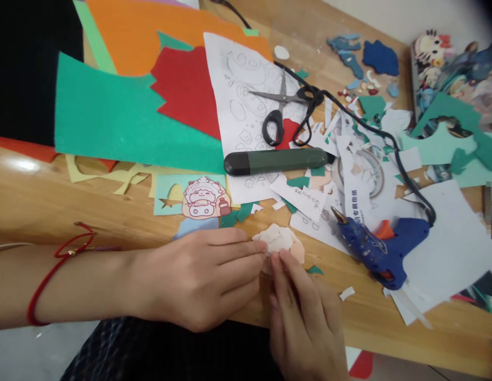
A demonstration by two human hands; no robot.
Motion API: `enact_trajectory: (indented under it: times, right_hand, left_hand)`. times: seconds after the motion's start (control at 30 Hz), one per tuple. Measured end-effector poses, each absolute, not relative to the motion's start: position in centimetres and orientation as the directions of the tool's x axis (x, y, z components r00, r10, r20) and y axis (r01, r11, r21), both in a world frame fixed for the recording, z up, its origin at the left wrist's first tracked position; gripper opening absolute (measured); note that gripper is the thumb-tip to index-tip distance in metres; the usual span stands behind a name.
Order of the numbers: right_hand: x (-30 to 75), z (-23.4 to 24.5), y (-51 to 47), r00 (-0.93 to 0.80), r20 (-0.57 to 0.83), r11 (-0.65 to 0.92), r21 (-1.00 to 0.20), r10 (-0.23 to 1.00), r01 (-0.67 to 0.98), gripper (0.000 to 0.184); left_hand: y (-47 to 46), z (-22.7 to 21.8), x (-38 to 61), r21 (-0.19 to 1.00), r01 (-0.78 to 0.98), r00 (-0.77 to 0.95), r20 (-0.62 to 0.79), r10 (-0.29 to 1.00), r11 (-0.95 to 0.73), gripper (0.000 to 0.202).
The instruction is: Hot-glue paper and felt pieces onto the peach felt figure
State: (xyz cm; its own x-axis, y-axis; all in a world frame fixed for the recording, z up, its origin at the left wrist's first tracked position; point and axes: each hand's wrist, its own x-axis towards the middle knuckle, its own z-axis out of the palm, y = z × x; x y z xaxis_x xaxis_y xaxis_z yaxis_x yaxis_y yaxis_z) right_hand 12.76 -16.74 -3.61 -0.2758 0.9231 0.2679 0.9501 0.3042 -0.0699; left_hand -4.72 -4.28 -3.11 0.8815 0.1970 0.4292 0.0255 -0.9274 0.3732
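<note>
Both of my hands meet on a small white and peach felt cutout near the table's front edge. My left hand, with a red cord bracelet on the wrist, is closed with its fingertips on the left side of the piece. From below, my right hand pinches its lower edge with the fingertips. My fingers cover the cutout's lower part. Just beyond my left hand lies a printed cartoon sheep card, with a light blue felt scrap partly under the hand.
A blue glue gun lies at the right, nozzle toward my hands, its black cord running back across paper scraps. Scissors lie spread on a pattern sheet behind a dark green cutter-like tool. Green felt covers the back left.
</note>
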Motion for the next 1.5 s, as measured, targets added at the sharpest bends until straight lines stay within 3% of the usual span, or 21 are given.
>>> enact_trajectory:
  times: [0.1, 0.2, 0.33, 0.4, 0.57, 0.67, 0.8, 0.9, 1.0, 1.1, 1.2, 1.37, 1.5]
  right_hand:
    - [13.1, -3.6, -17.0, -0.244, 0.288, 0.300, -0.171, 0.926, 0.939, 0.045]
    - [13.2, -3.4, -16.9, -0.245, 0.319, 0.314, -0.184, 0.915, 0.931, 0.038]
    - [13.4, -2.5, -16.0, -0.082, 0.372, 0.215, -0.331, 0.924, 0.919, 0.026]
    - [13.7, -2.2, -15.4, 0.013, 0.369, 0.123, -0.344, 0.929, 0.931, 0.028]
    - [14.4, -2.0, -15.1, 0.039, 0.232, 0.034, -0.300, 0.972, 0.953, 0.041]
    - [14.3, -2.0, -15.5, -0.005, 0.187, 0.063, -0.302, 0.982, 0.951, 0.040]
    - [15.7, -1.3, -15.7, -0.040, 0.236, 0.103, -0.260, 0.971, 0.960, 0.036]
    - [19.0, -0.5, -15.6, -0.049, 0.310, 0.089, -0.117, 0.949, 0.989, 0.040]
    - [23.3, -0.3, -15.4, -0.124, 0.264, 0.114, 0.052, 0.957, 0.992, 0.057]
    - [26.7, -0.8, -15.2, -0.202, 0.180, 0.183, 0.117, 0.963, 0.976, 0.060]
    - [28.3, -1.5, -15.0, -0.255, 0.100, 0.241, 0.129, 0.962, 0.962, 0.058]
    - [28.6, -1.9, -15.1, -0.236, 0.114, 0.220, 0.135, 0.965, 0.966, 0.059]
    - [29.3, -1.6, -15.2, -0.258, 0.100, 0.251, 0.073, 0.961, 0.965, 0.063]
  left_hand:
    - [-4.1, -3.1, -4.7, 0.301, 0.026, 0.876, 0.453, 0.167, -0.953, 0.037]
    - [-3.9, -3.0, -4.7, 0.265, 0.020, 0.857, 0.492, 0.153, -0.964, 0.029]
    - [-3.8, -2.7, -4.5, 0.402, 0.069, 0.829, 0.486, 0.277, -0.913, 0.011]
    - [-3.8, -2.6, -4.4, 0.448, 0.167, 0.816, 0.437, 0.379, -0.878, 0.018]
    - [-3.6, -2.5, -3.8, 0.433, 0.324, 0.838, 0.281, 0.468, -0.841, 0.044]
    - [-3.2, -2.2, -3.5, 0.489, 0.322, 0.856, 0.214, 0.470, -0.811, 0.039]
    - [-2.9, -1.4, -3.5, 0.594, 0.332, 0.867, 0.114, 0.486, -0.733, 0.045]
    - [-2.8, -1.0, -4.0, 0.632, 0.346, 0.852, 0.098, 0.514, -0.694, 0.051]
    - [-2.6, -0.7, -4.6, 0.657, 0.339, 0.836, 0.118, 0.536, -0.674, 0.044]
    - [-2.5, -0.5, -4.7, 0.673, 0.354, 0.813, 0.122, 0.570, -0.649, 0.032]
    - [-2.2, -0.4, -4.3, 0.678, 0.363, 0.805, 0.117, 0.581, -0.639, 0.024]
    - [-0.9, -0.1, -2.6, 0.662, 0.340, 0.800, 0.169, 0.575, -0.668, 0.018]
    - [0.1, 0.0, -0.9, 0.639, 0.336, 0.815, 0.171, 0.554, -0.692, 0.017]
